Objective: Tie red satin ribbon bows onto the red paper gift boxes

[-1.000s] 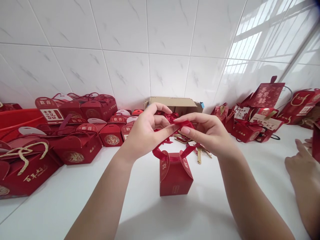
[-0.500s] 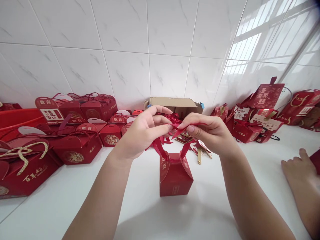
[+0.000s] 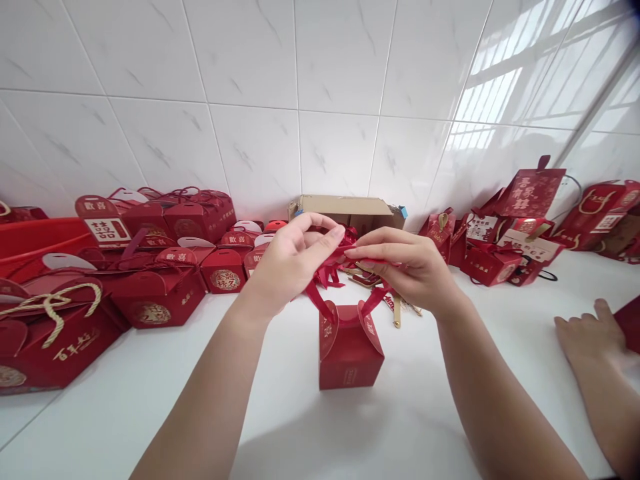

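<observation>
A small red gift box [image 3: 352,357] stands upright on the white table, its curved top flaps folded in. From its top a red ribbon [image 3: 319,299] runs up on both sides to my hands. My left hand [image 3: 300,257] pinches the ribbon between thumb and fingers, above the box and to its left. On the other side, my right hand [image 3: 407,265] has its fingers closed on the ribbon as well. The hands nearly meet, and they partly hide the ribbon between them.
Several red boxes with rope handles [image 3: 157,287] crowd the left side. Behind my hands stands an open cardboard box [image 3: 350,205] near the tiled wall. More red boxes [image 3: 533,193] are piled at the right. Another person's hand [image 3: 587,333] rests at the right edge beside something red.
My left thumb has lifted and my right fingers have shifted left, bringing the hands closer together on the ribbon. The gift box stays in place.
</observation>
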A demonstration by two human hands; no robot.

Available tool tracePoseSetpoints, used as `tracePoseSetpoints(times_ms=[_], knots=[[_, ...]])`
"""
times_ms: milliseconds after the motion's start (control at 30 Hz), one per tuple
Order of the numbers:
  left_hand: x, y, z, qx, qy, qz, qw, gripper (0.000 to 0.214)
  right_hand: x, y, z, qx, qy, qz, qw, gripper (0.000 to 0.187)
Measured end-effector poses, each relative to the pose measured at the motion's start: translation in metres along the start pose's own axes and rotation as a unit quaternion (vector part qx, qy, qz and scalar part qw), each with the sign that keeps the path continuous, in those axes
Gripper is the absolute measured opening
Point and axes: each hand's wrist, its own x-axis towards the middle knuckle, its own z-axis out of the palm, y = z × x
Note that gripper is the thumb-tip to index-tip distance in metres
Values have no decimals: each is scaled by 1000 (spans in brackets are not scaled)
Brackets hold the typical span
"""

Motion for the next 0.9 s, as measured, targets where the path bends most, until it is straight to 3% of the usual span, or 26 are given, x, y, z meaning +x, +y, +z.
tracePoseSetpoints(times_ms=[100,233,300,367,467,567,633,700,767,833,900], knots=[[-5,0,5,157,66,88,981,27,-5,-1,0,30,40,50,997,26],[-12,-3,-2,343,161,185,907,23,-25,-5,-3,58,155,151,975,20],[-18,-6,-14,400,192,199,874,18,-41,-8,-9,51,207,222,952,21],[-27,-14,-32,434,190,184,861,12,-63,-10,-18,4,221,290,931,25],[-48,-35,-65,484,146,129,853,7,-104,-8,-33,-114,170,405,891,30],[-71,-68,-97,521,70,39,850,11,-146,-1,-43,-197,48,529,824,32],[-82,-89,-108,523,16,-23,852,11,-164,6,-43,-208,-36,556,804,32],[-86,-102,-106,509,-19,-35,860,11,-168,11,-38,-216,-64,542,810,28],[-84,-105,-93,486,-12,-10,874,11,-158,13,-31,-235,-34,509,828,35],[-77,-100,-72,441,17,6,898,12,-136,13,-23,-228,3,462,857,45],[-68,-94,-47,362,26,-10,932,15,-112,10,-14,-172,-22,400,900,48]])
